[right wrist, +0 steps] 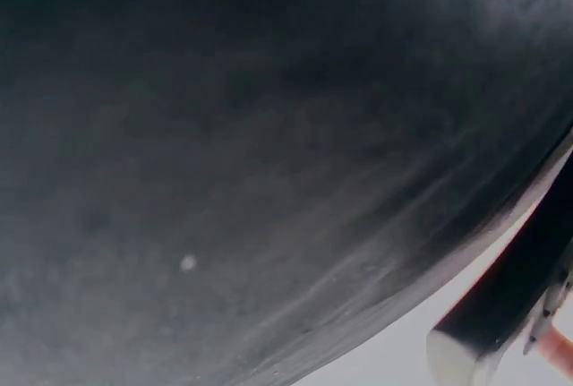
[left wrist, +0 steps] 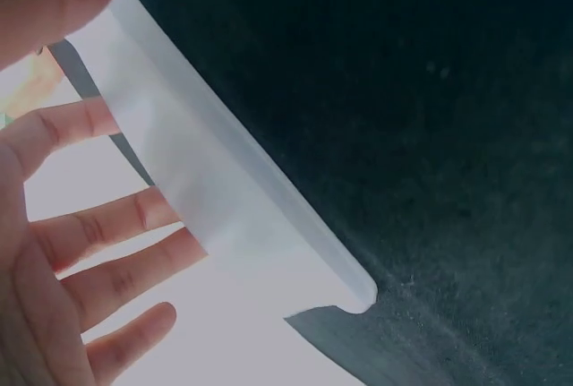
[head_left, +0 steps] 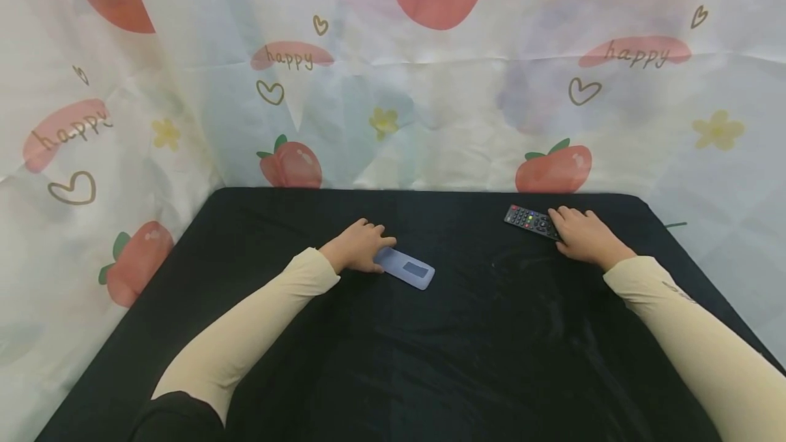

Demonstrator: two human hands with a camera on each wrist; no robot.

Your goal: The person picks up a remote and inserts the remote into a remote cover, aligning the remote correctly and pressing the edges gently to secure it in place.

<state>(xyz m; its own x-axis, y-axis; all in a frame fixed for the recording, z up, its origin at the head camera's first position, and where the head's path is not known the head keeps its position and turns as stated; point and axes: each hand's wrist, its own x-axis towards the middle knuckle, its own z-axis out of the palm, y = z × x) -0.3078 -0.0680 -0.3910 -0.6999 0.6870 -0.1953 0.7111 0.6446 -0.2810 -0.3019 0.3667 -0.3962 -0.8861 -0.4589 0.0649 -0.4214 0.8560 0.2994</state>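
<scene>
Fingers (left wrist: 125,278) of the left hand (head_left: 357,249) spread along one long edge of a pale blue case (head_left: 399,264), with the thumb across from them, so the hand holds it by its left end. A cream sleeve (head_left: 245,333) of smooth, lightly wrinkled fabric covers that arm. Flat and oblong, with rounded corners, the case slants over the table, left of its middle, and bears a darker rectangle near its right end; the left wrist view shows a smooth, raised rim, but what it may contain I cannot tell. Farther right, well apart, is a slim black remote control (head_left: 529,220), dotted with small pale and coloured buttons. Its right end is gripped by the bent fingers of the right hand (head_left: 586,237), whose cuff is cream too. Beneath everything lies a soft black tablecloth (head_left: 460,360), faintly creased; behind hangs a creased curtain (head_left: 442,108) printed with fruit, flowers and hearts.
</scene>
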